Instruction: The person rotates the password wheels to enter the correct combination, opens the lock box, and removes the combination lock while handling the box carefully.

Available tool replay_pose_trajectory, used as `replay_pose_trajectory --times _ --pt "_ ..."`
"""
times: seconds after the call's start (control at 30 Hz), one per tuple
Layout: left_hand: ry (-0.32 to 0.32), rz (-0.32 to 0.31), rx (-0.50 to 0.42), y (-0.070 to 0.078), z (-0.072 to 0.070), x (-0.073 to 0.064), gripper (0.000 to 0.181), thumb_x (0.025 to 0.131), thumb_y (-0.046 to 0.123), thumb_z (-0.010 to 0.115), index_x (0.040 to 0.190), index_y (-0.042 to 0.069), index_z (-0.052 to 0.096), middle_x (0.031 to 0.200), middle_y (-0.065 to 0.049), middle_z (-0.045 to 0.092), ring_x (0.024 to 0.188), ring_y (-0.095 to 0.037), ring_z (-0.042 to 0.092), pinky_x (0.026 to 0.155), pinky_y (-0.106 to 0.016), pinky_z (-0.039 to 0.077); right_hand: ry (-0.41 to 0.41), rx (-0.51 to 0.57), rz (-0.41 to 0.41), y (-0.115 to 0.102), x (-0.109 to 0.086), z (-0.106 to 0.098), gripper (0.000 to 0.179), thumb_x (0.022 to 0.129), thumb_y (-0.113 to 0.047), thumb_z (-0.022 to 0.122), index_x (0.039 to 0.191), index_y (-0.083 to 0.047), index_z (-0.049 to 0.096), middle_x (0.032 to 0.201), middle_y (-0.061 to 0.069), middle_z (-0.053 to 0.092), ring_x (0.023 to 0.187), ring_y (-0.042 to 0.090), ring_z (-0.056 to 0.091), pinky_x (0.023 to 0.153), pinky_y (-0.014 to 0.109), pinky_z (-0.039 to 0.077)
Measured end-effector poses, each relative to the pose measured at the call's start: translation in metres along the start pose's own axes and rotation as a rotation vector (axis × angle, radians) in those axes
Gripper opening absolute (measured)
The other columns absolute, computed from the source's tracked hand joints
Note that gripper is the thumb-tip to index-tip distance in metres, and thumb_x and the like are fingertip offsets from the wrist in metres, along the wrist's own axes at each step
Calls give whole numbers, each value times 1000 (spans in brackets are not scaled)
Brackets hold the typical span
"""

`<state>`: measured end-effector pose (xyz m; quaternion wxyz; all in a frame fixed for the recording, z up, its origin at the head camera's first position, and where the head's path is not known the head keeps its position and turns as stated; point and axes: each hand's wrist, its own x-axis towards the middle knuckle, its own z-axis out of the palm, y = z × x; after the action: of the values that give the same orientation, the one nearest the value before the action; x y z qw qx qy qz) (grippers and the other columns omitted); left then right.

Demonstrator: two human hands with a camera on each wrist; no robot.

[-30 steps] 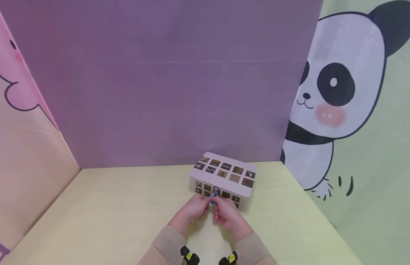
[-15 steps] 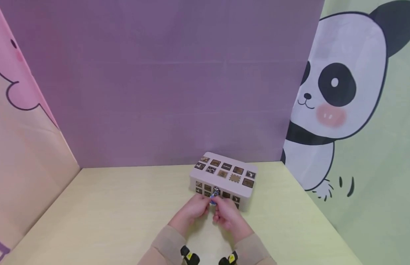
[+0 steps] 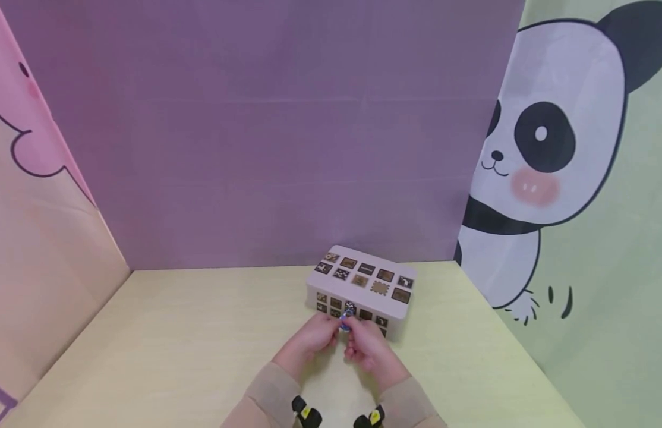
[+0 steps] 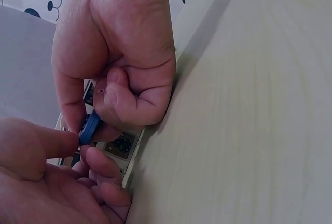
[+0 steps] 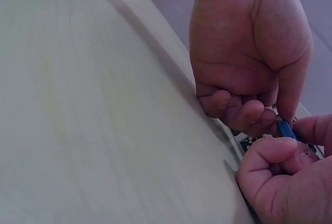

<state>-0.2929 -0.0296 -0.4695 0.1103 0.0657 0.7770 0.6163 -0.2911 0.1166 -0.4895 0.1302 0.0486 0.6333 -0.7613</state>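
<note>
A pale tin box [image 3: 358, 291] printed with small dark square pictures stands at the back of the table, its lid closed. From the clasp at its front hangs a small blue padlock [image 3: 344, 321] with a metal shackle. My left hand [image 3: 317, 334] pinches the padlock from the left, between thumb and curled fingers. From the right, my right hand [image 3: 366, 343] pinches it too, thumb pressed against its edge. Both wrist views show the blue padlock body [image 4: 90, 127] between the fingertips of the two hands. Fingers hide most of its face.
The light wooden table [image 3: 202, 339] carries the box close to its back edge. A purple panel [image 3: 256, 137] rises behind it. On the right stands a pale green wall with a panda [image 3: 555, 71] printed on it; the left wall bears a pink figure.
</note>
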Motion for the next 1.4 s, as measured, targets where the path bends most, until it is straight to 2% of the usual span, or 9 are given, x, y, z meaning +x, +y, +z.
replay_pose_trajectory --times 0.2,0.53,0.67,0.9,1.2,1.4 --pt "-1 -21 -16 -1 -2 5 26 102 12 51 81 -1 60 63 -1 50 54 -13 41 51 -24 35 -8 19 5 0 0 -1 24 100 -24 62 106 -2 59 60 -7 41 50 7 42 49 21 42" --pt "-30 -20 29 -1 -7 11 27 103 12 51 89 -7 63 65 -2 51 55 -13 42 51 -24 37 3 17 26 -1 0 0 28 99 -24 64 110 1 59 61 -6 42 50 7 42 50 21 41" --pt "-45 -24 43 -1 -8 11 28 104 13 50 88 -6 63 65 -1 51 55 -12 42 51 -24 36 14 19 24 -3 -1 0 29 99 -25 63 109 2 60 61 -6 42 51 7 43 50 21 42" --pt "-50 -10 49 -3 -7 13 30 104 11 49 83 -6 62 62 0 50 51 -9 39 48 -22 33 33 60 30 -6 -1 -10 26 101 -29 61 95 -3 64 63 -7 43 51 6 39 51 21 40" --pt "-45 -14 39 -2 -7 11 28 104 10 49 88 -7 63 64 0 50 52 -10 39 49 -22 33 5 47 60 -11 -5 -18 31 100 -33 63 96 -3 71 61 -8 42 49 5 36 51 21 38" --pt "-53 -24 57 -2 -7 11 29 104 11 48 86 -7 62 63 0 49 51 -9 38 48 -23 32 -11 33 66 -14 -8 -18 29 100 -32 61 93 -4 69 63 -8 40 50 6 35 52 21 37"
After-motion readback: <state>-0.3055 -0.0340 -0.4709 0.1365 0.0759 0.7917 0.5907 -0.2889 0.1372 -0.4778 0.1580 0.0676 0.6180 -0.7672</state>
